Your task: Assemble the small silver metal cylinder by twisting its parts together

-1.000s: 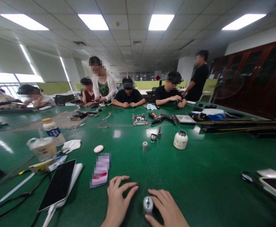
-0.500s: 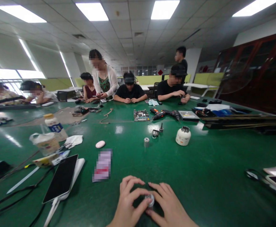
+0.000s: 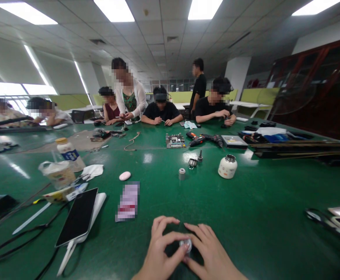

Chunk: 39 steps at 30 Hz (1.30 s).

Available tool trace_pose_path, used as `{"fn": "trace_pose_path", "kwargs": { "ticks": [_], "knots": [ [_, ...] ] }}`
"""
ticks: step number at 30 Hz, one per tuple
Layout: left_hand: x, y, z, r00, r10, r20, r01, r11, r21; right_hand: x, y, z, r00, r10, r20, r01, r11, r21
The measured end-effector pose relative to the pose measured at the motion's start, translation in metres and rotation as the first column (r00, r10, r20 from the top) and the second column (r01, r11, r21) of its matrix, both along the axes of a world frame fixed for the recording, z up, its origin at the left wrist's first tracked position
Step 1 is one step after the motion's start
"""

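Near the front edge of the green table (image 3: 263, 202), a small round silvery piece (image 3: 185, 245) sits between my two hands. My left hand (image 3: 165, 249) has its thumb and index finger curled round the piece from the left. From the right, the index finger and thumb of my right hand (image 3: 209, 249) close round it. The other fingers of both hands are bent and rest near the table. Farther forward stand a small metal cylinder (image 3: 182, 174), a metal cup-like part (image 3: 192, 163) and a dark pointed part (image 3: 200, 156).
A cream jar (image 3: 227, 167) stands front right. Left are a phone (image 3: 78, 217) with a white cable, a purple packet (image 3: 128, 202), a pink oval object (image 3: 124, 176) and a bottle (image 3: 69, 155). A circuit board (image 3: 175, 140) and drills (image 3: 213, 139) lie beyond. Several people are across the table.
The standing person in black at the back has moved left. The view has shifted slightly. My hands keep nearly the same pose round the silvery piece.
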State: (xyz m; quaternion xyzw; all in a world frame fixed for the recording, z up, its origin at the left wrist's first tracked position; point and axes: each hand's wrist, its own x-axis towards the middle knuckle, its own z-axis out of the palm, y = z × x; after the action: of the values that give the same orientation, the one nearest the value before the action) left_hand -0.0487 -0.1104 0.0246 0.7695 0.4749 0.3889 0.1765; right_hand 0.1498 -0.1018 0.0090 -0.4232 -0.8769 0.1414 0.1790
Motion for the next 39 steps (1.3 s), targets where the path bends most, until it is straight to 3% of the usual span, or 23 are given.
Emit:
{"fn": "trace_pose_path", "kwargs": {
  "ticks": [4,7,12,18,29,36,39],
  "knots": [
    [-0.003,0.003,0.004,0.999,0.026,0.023,-0.026,1.0,-0.016,0.0,0.001,-0.001,1.0,-0.001,-0.004,0.001,1.0,-0.007],
    [-0.011,0.012,0.003,0.991,0.133,0.017,-0.133,0.991,0.029,0.0,0.001,-0.003,1.0,-0.003,-0.003,0.003,1.0,-0.013],
    [-0.023,0.025,-0.014,0.948,0.286,-0.137,-0.281,0.958,0.056,-0.001,-0.001,0.0,1.0,-0.027,-0.004,0.027,0.999,-0.032],
    [-0.024,0.026,-0.03,0.926,0.263,-0.271,-0.271,0.962,0.008,0.0,-0.003,0.002,0.999,-0.04,-0.012,0.039,0.999,-0.029],
    [-0.013,0.013,-0.005,0.943,0.261,-0.206,-0.247,0.965,0.091,-0.001,-0.002,0.003,0.999,-0.039,-0.02,0.039,0.999,-0.006],
    [-0.016,0.015,-0.015,0.925,0.26,-0.279,-0.28,0.959,-0.034,-0.002,0.0,0.002,0.999,-0.036,-0.022,0.035,0.999,-0.022],
    [-0.017,0.017,-0.017,0.937,0.253,-0.242,-0.274,0.96,-0.059,-0.002,-0.001,0.003,0.999,-0.031,-0.023,0.03,0.999,-0.027]
  ]
}}
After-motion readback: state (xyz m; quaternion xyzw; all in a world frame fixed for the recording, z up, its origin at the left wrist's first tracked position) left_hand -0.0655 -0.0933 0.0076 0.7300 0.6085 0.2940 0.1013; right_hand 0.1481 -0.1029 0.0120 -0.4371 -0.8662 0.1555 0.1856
